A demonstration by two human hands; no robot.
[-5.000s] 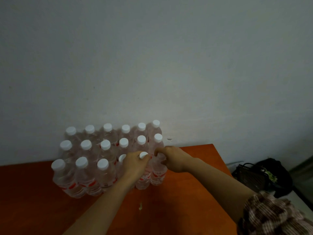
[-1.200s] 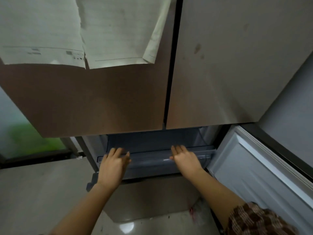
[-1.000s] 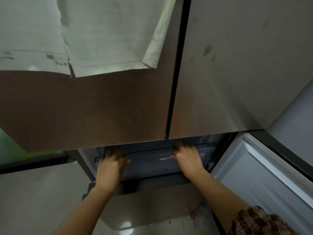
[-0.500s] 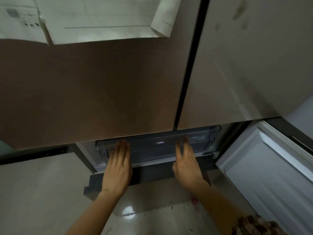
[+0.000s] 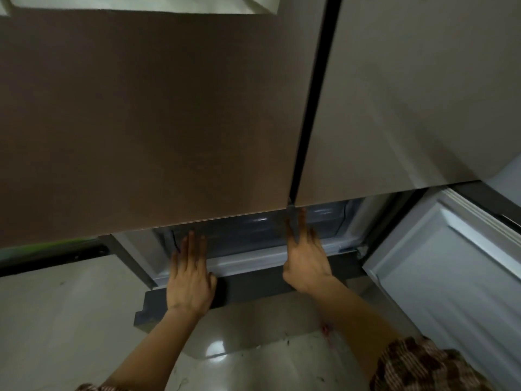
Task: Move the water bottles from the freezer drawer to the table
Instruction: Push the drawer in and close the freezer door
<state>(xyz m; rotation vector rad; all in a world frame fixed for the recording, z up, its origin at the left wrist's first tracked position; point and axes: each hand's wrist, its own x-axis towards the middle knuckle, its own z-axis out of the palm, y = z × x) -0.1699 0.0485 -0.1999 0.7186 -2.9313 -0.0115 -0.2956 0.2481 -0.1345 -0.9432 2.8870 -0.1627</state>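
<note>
Hands are both laid out flat at the fridge's lower compartment: your left hand [image 5: 190, 275] is palm down with its fingers straight and close together, and your right hand [image 5: 306, 256] is palm down with its fingers straight and a little spread. Neither one grips or pinches anything. Your left fingertips reach over the front of the freezer drawer [image 5: 253, 235], a grey translucent bin sitting in the open compartment just under the two upper doors, while the heel of that hand lies over the dark panel [image 5: 253, 287] below the drawer. Your right fingertips reach the drawer's top near the dark seam between the brown left door [image 5: 146, 122] and the grey right door [image 5: 408, 94]. Whether your palms actually press on the drawer or hover just above it, you cannot tell from this angle. The drawer's inside is dim and half hidden by the doors, so what it holds cannot be made out. To your right, the lower compartment door [image 5: 451, 283] stands swung open, showing its pale inner lining. A strip of white paper [image 5: 141, 2] shows at the top edge on the brown door. Under your forearms lies a glossy floor [image 5: 248, 359], and your checked sleeve [image 5: 423, 365] fills the lower right corner.
</note>
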